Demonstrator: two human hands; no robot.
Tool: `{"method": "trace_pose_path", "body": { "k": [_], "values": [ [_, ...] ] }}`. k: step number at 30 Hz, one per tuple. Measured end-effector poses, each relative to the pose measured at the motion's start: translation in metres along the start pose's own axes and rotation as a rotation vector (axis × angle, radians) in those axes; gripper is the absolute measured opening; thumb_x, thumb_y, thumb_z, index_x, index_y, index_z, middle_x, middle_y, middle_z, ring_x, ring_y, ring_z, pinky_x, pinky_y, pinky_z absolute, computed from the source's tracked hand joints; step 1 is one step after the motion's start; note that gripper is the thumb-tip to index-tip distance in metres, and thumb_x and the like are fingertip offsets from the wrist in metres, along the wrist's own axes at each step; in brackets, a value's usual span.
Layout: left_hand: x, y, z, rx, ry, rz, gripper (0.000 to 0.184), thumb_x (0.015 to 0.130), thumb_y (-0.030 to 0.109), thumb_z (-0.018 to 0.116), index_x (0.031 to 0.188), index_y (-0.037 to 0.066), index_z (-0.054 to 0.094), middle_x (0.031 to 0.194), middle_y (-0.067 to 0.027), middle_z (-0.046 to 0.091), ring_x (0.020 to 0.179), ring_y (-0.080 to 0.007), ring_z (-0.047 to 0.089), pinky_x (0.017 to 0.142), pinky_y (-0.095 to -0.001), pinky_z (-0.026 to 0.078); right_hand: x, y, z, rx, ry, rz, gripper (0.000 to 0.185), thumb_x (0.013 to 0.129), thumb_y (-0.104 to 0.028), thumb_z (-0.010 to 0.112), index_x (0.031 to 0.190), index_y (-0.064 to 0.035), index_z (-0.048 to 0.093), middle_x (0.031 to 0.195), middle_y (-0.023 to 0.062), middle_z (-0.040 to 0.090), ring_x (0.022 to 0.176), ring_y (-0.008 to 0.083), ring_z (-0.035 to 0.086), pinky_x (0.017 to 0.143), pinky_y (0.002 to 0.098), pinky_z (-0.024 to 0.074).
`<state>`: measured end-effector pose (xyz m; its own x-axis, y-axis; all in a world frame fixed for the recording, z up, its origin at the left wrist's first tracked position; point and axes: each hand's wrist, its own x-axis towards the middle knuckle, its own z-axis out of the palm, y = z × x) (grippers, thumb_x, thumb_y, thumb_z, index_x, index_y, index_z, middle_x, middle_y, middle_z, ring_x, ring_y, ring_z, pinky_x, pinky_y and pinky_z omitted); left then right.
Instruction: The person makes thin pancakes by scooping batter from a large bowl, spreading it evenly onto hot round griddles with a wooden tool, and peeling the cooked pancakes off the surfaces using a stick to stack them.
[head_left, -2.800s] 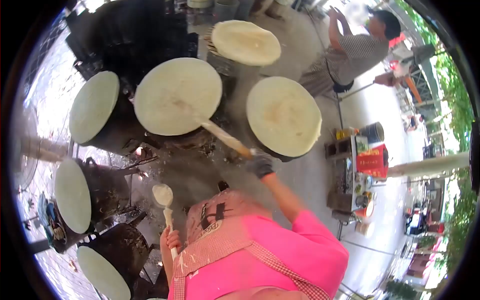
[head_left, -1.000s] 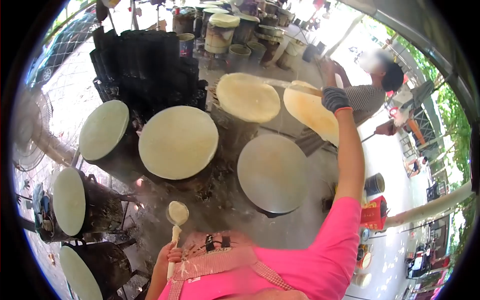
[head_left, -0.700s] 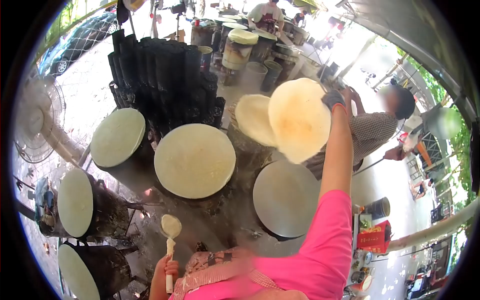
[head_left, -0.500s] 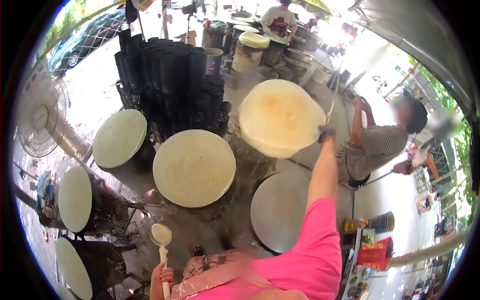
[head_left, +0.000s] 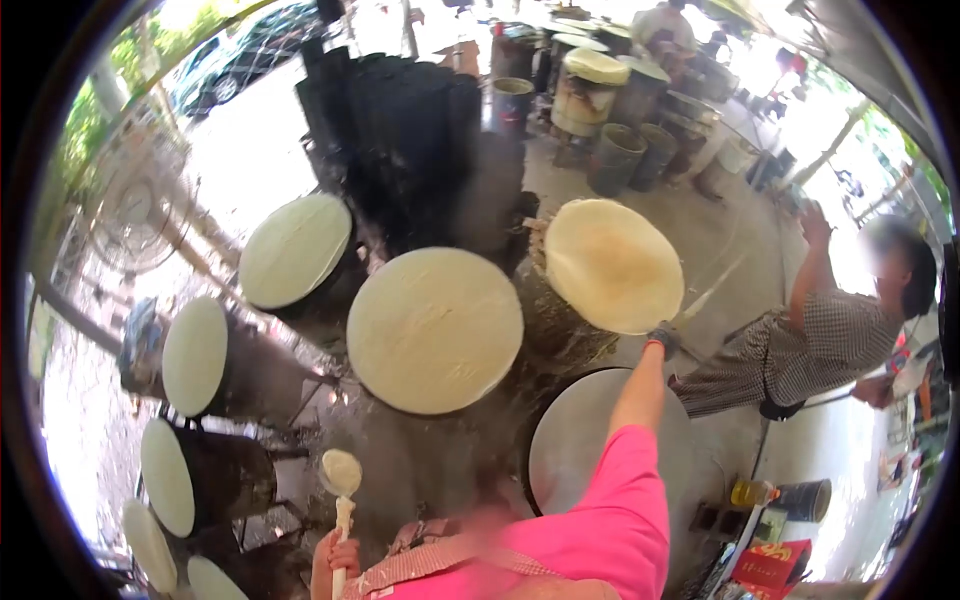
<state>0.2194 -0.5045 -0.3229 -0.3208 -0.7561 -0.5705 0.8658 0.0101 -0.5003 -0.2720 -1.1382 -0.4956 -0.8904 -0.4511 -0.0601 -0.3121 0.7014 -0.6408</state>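
My left hand is closed around the handle of a ladle, whose bowl holds pale batter. My right arm reaches forward. Its dark-gloved hand is at the near edge of a large, round, browned flatbread, with the fingers apparently closed on that edge. A pale thin stick extends from beside the glove; whether the hand also grips it I cannot tell. Below my right forearm lies a bare grey griddle. Left of the flatbread, a round griddle is covered with pale batter.
More batter-covered griddles on dark drums curve down the left side. Black cylinders are stacked behind. A co-worker in a checked garment stands at right, near an oil bottle and a red box. A fan stands far left.
My right hand has come nearer to me, and the flatbread has shifted and looks smaller and more tilted. The view has turned, sliding the surroundings rightward. My left hand still holds the ladle.
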Motion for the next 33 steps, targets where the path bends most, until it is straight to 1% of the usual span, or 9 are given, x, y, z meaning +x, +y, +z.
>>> {"method": "trace_pose_path", "body": {
  "k": [5,10,12,13,18,22,24,29,33],
  "values": [
    [-0.031,0.002,-0.027,-0.149,-0.097,-0.057,0.035,0.085,0.028,0.045,0.059,0.011,0.03,0.047,0.0028,0.03,0.037,-0.0063,0.03,0.034,-0.0206,0.027,-0.106,-0.015,-0.085,-0.014,-0.008,-0.484,0.039,0.075,-0.038,0.053,0.086,-0.0007,0.057,0.083,0.0176,0.061,0.072,0.0319,0.059,0.06,0.0422,0.0454],
    [-0.079,-0.007,-0.068,-0.107,-0.107,0.203,0.019,0.088,0.022,0.04,0.099,0.009,0.049,0.054,0.0022,0.031,0.039,-0.0052,0.031,0.033,-0.0184,0.028,-0.238,-0.017,-0.09,0.232,-0.116,-1.307,0.045,0.077,-0.038,0.055,0.097,0.0021,0.053,0.077,0.0183,0.06,0.066,0.0327,0.057,0.059,0.0408,0.0426],
    [-0.094,-0.029,-0.094,-0.075,-0.218,0.332,0.014,0.088,0.021,0.041,0.096,0.01,0.044,0.055,0.0025,0.032,0.037,-0.0038,0.028,0.031,-0.016,0.026,-0.337,-0.026,-0.119,0.179,-1.022,-0.979,0.037,0.078,-0.033,0.054,0.089,0.0017,0.056,0.06,0.0109,0.056,0.049,0.0218,0.052,0.046,0.0358,0.0399],
    [-0.102,-0.048,-0.097,-0.066,-0.234,0.461,0.012,0.088,0.02,0.042,0.096,0.011,0.04,0.055,0.0028,0.032,0.038,-0.003,0.028,0.031,-0.0146,0.026,-0.375,-0.014,-0.101,0.17,-0.984,-1.317,0.032,0.079,-0.031,0.053,0.077,0.0,0.059,0.048,0.004,0.048,0.039,0.0117,0.042,0.037,0.0286,0.0331],
    [-0.111,-0.104,-0.213,-0.195,-0.287,0.79,0.017,0.084,0.024,0.049,0.076,0.015,0.037,0.046,0.0023,0.031,0.034,-0.006,0.028,0.029,-0.0199,0.024,-0.587,0.086,-0.094,-0.053,-2.14,-1.182,0.009,0.075,-0.012,0.061,0.076,-0.0026,0.061,0.062,0.0019,0.056,0.055,0.0087,0.045,0.049,0.0263,0.0377],
    [-0.14,-0.183,-0.288,-0.412,-0.313,1.121,0.013,0.087,0.025,0.044,0.08,0.017,0.037,0.051,0.0019,0.031,0.034,-0.0047,0.025,0.027,-0.0178,0.022,-0.71,0.179,-0.17,-0.416,-2.124,-2.171,0.022,0.074,-0.024,0.06,0.082,-0.003,0.062,0.061,0.0079,0.057,0.053,0.0123,0.048,0.05,0.0295,0.0381],
    [-0.145,-0.24,-0.322,-0.406,-0.462,1.298,0.008,0.088,0.023,0.04,0.096,0.024,0.038,0.052,0.0012,0.031,0.034,-0.0043,0.026,0.026,-0.0174,0.022,-0.746,0.204,-0.281,-0.868,-2.051,-2.039,0.027,0.071,-0.028,0.061,0.084,-0.0041,0.062,0.067,0.0134,0.06,0.057,0.0179,0.053,0.053,0.0335,0.0404],
    [-0.208,-0.293,-0.426,-0.289,-0.118,1.767,0.061,0.083,0.011,0.047,0.132,0.029,0.016,0.062,-0.0031,0.04,0.039,-0.0084,0.032,0.027,-0.0175,0.025,-0.849,0.343,-0.409,-0.15,-1.74,-3.106,0.04,0.068,-0.04,0.061,0.086,-0.0044,0.062,0.076,0.0179,0.06,0.073,0.0326,0.058,0.064,0.0421,0.0437],
    [-0.251,-0.245,-0.578,-0.338,0.045,1.68,0.039,0.083,0.012,0.049,0.117,0.021,0.033,0.058,-0.0013,0.039,0.038,-0.0071,0.032,0.028,-0.0184,0.027,-0.881,0.491,-0.467,0.165,-1.622,-3.419,0.037,0.069,-0.04,0.057,0.082,-0.0064,0.062,0.075,0.0181,0.059,0.074,0.0329,0.057,0.065,0.0441,0.0439]
  ]
}}
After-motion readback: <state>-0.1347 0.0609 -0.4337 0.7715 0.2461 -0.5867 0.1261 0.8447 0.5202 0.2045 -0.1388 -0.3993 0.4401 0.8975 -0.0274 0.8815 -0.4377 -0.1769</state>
